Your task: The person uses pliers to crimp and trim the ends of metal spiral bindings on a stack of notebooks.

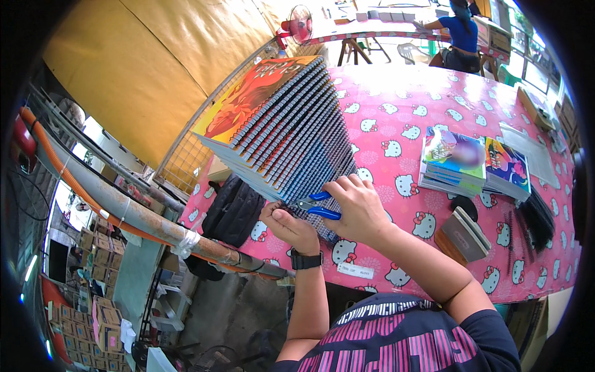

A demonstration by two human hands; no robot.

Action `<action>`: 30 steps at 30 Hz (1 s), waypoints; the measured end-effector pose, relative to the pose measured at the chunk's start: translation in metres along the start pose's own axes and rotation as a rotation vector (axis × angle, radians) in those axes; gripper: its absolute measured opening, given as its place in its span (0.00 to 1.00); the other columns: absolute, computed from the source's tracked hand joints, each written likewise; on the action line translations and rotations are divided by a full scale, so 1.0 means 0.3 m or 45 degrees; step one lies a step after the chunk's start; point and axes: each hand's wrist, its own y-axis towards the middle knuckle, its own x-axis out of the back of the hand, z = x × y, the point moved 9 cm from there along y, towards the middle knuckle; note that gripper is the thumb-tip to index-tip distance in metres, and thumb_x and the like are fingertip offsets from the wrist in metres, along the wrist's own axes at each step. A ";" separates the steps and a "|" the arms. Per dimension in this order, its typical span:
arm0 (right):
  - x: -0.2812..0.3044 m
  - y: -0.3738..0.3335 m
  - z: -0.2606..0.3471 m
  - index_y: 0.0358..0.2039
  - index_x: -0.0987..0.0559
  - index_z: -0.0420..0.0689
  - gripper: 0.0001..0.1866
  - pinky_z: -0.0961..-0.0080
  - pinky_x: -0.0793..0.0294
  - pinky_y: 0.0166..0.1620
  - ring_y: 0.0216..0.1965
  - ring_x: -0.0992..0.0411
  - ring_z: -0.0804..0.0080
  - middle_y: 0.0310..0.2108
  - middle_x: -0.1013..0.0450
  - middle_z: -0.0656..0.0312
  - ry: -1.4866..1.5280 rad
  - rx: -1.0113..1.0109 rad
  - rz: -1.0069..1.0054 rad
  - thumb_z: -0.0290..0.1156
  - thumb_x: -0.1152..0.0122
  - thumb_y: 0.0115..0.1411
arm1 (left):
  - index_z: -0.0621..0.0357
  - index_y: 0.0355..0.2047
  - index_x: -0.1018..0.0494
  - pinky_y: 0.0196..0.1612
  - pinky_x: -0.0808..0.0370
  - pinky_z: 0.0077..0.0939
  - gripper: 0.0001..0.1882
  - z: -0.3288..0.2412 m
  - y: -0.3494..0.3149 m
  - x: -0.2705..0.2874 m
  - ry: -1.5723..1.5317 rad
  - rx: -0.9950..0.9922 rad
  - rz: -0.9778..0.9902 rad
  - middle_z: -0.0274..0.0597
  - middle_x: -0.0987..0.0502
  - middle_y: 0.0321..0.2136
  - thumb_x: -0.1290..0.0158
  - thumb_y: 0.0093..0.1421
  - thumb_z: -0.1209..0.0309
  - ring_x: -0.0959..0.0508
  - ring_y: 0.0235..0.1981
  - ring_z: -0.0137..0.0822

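A tall stack of spiral-bound notebooks (pixel 266 133) stands in front of me, the top cover yellow and orange, with the dark coils facing right. My right hand (pixel 362 208) is closed round a pair of blue-handled wire cutters (pixel 323 213). The cutters' metal jaws point left, at the coil ends low on the stack's near corner. Beside the jaws, my left hand (pixel 290 228) has its fingers curled in at that same corner. What those fingers pinch is hidden. A dark watch (pixel 306 261) sits on my left wrist.
The table's pink patterned cover (pixel 396 180) carries smaller notebook piles (pixel 452 158), loose black coils (pixel 534 220) and a grey-brown block (pixel 463 237) on the right. A black bag (pixel 232 211) lies left of the stack. A rusty pipe (pixel 149 214) runs along the left. Another person (pixel 460 37) sits far off.
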 end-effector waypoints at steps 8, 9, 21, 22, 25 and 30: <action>-0.076 -0.019 -0.053 0.31 0.26 0.42 0.20 0.63 0.28 0.35 0.31 0.28 0.59 0.23 0.30 0.57 0.145 -0.202 0.286 0.40 0.34 0.39 | 0.66 0.32 0.39 0.36 0.36 0.30 0.23 0.001 -0.004 -0.003 -0.005 -0.005 -0.012 0.45 0.37 0.28 0.70 0.68 0.56 0.36 0.30 0.36; -0.068 -0.020 -0.051 0.32 0.26 0.43 0.20 0.63 0.28 0.36 0.31 0.28 0.59 0.24 0.30 0.57 0.153 -0.175 0.243 0.39 0.34 0.39 | 0.66 0.32 0.39 0.36 0.36 0.30 0.23 0.008 -0.005 0.000 -0.011 0.002 -0.011 0.45 0.37 0.28 0.70 0.68 0.56 0.36 0.29 0.36; -0.125 -0.036 -0.065 0.32 0.26 0.44 0.18 0.65 0.32 0.39 0.34 0.30 0.60 0.27 0.30 0.57 0.160 -0.285 0.380 0.35 0.35 0.39 | 0.65 0.31 0.39 0.34 0.37 0.27 0.21 0.008 -0.003 0.002 0.007 0.011 -0.015 0.44 0.38 0.27 0.71 0.68 0.58 0.37 0.28 0.34; -0.125 -0.039 -0.067 0.33 0.26 0.44 0.19 0.65 0.32 0.40 0.35 0.30 0.60 0.28 0.30 0.57 0.185 -0.295 0.379 0.36 0.35 0.39 | 0.66 0.31 0.39 0.34 0.37 0.27 0.21 0.006 -0.001 0.005 0.018 0.004 -0.021 0.44 0.38 0.27 0.71 0.68 0.58 0.37 0.28 0.35; -0.096 -0.044 -0.074 0.35 0.26 0.45 0.20 0.65 0.33 0.41 0.37 0.31 0.61 0.29 0.29 0.58 0.170 -0.221 0.269 0.36 0.35 0.39 | 0.66 0.31 0.39 0.34 0.37 0.28 0.21 0.006 -0.001 0.005 0.005 -0.040 -0.034 0.44 0.37 0.27 0.71 0.68 0.59 0.37 0.28 0.35; -0.077 -0.050 -0.034 0.38 0.28 0.45 0.24 0.66 0.35 0.41 0.40 0.32 0.61 0.32 0.30 0.58 0.010 -0.034 0.083 0.38 0.34 0.39 | 0.65 0.30 0.40 0.34 0.36 0.27 0.21 -0.001 0.001 0.005 0.050 -0.044 -0.043 0.42 0.38 0.26 0.72 0.69 0.59 0.38 0.27 0.34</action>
